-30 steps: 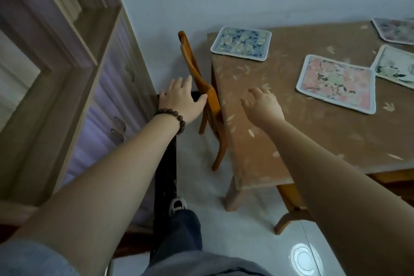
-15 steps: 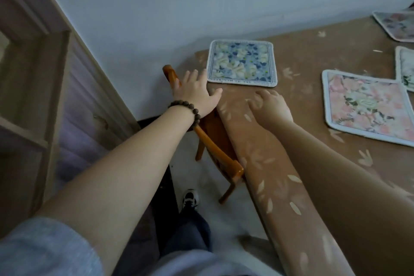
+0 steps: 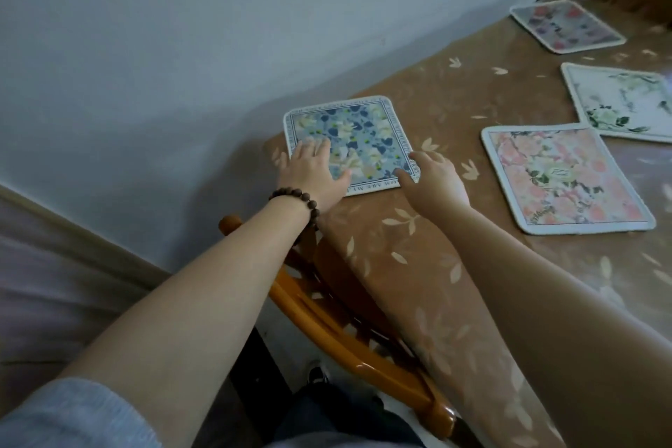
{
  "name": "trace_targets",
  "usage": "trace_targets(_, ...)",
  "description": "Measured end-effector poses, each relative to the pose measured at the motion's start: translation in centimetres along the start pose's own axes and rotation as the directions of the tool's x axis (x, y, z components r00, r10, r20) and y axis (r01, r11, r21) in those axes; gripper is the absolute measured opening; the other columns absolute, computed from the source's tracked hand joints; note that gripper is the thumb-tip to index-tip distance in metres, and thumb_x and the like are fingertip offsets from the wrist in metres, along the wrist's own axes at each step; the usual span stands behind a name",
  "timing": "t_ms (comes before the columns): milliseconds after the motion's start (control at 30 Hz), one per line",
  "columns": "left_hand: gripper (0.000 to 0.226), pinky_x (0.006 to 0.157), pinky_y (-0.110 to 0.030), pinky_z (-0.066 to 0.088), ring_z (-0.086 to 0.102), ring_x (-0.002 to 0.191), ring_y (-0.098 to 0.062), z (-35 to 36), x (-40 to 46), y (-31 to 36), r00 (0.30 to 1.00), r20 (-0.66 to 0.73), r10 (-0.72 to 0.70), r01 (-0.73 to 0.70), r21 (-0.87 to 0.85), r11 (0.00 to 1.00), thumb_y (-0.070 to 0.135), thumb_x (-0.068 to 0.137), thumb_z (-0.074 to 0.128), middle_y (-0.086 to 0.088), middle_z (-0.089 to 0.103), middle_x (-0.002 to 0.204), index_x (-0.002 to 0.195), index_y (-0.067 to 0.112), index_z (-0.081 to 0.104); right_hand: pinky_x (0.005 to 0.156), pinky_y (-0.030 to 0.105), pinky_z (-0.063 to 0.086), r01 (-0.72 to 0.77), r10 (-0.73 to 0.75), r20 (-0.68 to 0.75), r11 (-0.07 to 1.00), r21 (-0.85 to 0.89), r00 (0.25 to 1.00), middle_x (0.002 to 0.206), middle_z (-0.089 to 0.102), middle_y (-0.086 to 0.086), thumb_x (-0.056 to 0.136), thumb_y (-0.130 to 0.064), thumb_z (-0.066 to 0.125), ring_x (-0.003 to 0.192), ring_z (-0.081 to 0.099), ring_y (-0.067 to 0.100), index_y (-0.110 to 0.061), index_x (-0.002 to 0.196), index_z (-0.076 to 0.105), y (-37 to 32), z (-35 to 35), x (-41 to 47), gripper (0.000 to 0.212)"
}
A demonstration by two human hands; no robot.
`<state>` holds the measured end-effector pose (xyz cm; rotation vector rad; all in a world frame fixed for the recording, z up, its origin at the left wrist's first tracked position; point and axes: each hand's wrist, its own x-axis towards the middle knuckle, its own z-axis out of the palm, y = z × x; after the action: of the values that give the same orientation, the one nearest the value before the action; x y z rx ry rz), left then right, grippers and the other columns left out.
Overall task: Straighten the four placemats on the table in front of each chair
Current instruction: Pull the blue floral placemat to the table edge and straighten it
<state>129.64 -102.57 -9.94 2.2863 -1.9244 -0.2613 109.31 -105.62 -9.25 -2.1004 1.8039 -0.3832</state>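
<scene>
So both hands have come off the chair and table edge onto the blue floral placemat (image 3: 351,142) at the corner of the table (image 3: 418,265), first mat underway; left hand (image 3: 312,175) lies flat, fingers spread; right hand (image 3: 432,180) touches its near corner, fingers loosely curved; mat looks stiff, rounded corners, pale piped border; the tablecloth is glossy, leaf-printed.

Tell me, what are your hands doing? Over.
Both hands on blue mat: left hand flat, right hand at its corner. Nothing blocking.

Both hands (image 3: 312,171) (image 3: 436,182) flat, fingers extended
</scene>
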Motion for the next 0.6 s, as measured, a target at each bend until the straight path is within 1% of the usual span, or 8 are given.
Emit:
trace_targets(133, 0.078, 0.116, -0.049, 0.006, 0.012, 0.145, -0.024, 1.4, 1.4, 0.1, 0.999, 0.043, 0.006, -0.007, 0.01, 1.0, 0.064, 0.086, 0.033, -0.005, 0.018, 0.158, 0.15, 0.022, 0.017, 0.103, 0.043, 0.034, -0.023, 0.023, 0.002, 1.0, 0.009, 1.0, 0.142, 0.043, 0.008, 0.093, -0.041, 0.047, 0.13, 0.036, 0.028, -0.016, 0.135, 0.046, 0.8, 0.7, 1.1, 0.049)
trace_targets(233, 0.08, 0.115, -0.049, 0.006, 0.012, 0.145, -0.024, 1.9, 2.2, -0.3, 0.998, 0.054, 0.011, -0.013, 0.029, 0.999, 0.065, 0.085, 0.035, -0.005, 0.017, 0.158, 0.15, 0.023, 0.015, 0.105, 0.043, 0.032, -0.02, 0.021, 0.026, 1.0, -0.008, 0.999, 0.142, 0.043, 0.009, 0.092, -0.041, 0.047, 0.131, 0.035, 0.029, -0.015, 0.135, 0.046, 1.4, 1.6, 2.0, 0.05)
trace_targets(367, 0.084, 0.115, -0.049, 0.008, 0.013, 0.144, -0.024, 3.1, 3.6, -1.3, 0.999, 0.043, 0.031, -0.033, 0.058, 0.998, 0.069, 0.082, 0.036, -0.004, 0.017, 0.158, 0.15, 0.024, 0.014, 0.109, 0.044, 0.028, 0.028, -0.026, 0.065, 0.999, -0.042, 0.998, 0.143, 0.043, 0.009, 0.091, -0.042, 0.05, 0.133, 0.032, 0.029, -0.015, 0.136, 0.045, 2.3, 3.3, 3.7, 0.053)
trace_targets(433, 0.092, 0.116, -0.048, 0.01, 0.012, 0.144, -0.024, 4.3, 4.2, -1.8, 0.998, 0.064, 0.014, -0.018, 0.063, 0.998, 0.075, 0.078, 0.037, -0.005, 0.015, 0.158, 0.151, 0.024, 0.01, 0.114, 0.046, 0.021, 0.07, -0.063, 0.099, 0.995, -0.069, 0.993, 0.147, 0.038, 0.009, 0.09, -0.047, 0.05, 0.139, 0.025, 0.028, -0.017, 0.139, 0.04, 2.5, 4.6, 4.8, 0.059)
trace_targets(500, 0.103, 0.116, -0.048, 0.007, 0.005, 0.145, -0.024, 5.8, 4.7, -2.2, 0.993, 0.117, -0.006, -0.003, 0.072, 0.997, 0.081, 0.074, 0.038, -0.006, 0.005, 0.159, 0.151, 0.024, 0.002, 0.117, 0.046, 0.012, 0.114, -0.098, 0.143, 0.988, -0.107, 0.985, 0.153, 0.028, 0.008, 0.088, -0.054, 0.049, 0.144, 0.014, 0.025, -0.022, 0.143, 0.033, 2.7, 6.0, 6.0, 0.066)
trace_targets(600, 0.111, 0.115, -0.047, 0.002, -0.008, 0.145, -0.025, 8.5, 5.5, -2.7, 0.98, 0.197, -0.01, -0.009, 0.096, 0.995, 0.083, 0.071, 0.04, -0.008, -0.009, 0.159, 0.15, 0.023, -0.007, 0.117, 0.046, 0.001, 0.195, -0.158, 0.221, 0.968, -0.159, 0.962, 0.158, 0.015, 0.008, 0.085, -0.062, 0.049, 0.146, 0.003, 0.024, -0.026, 0.147, 0.024, 2.7, 8.5, 7.7, 0.075)
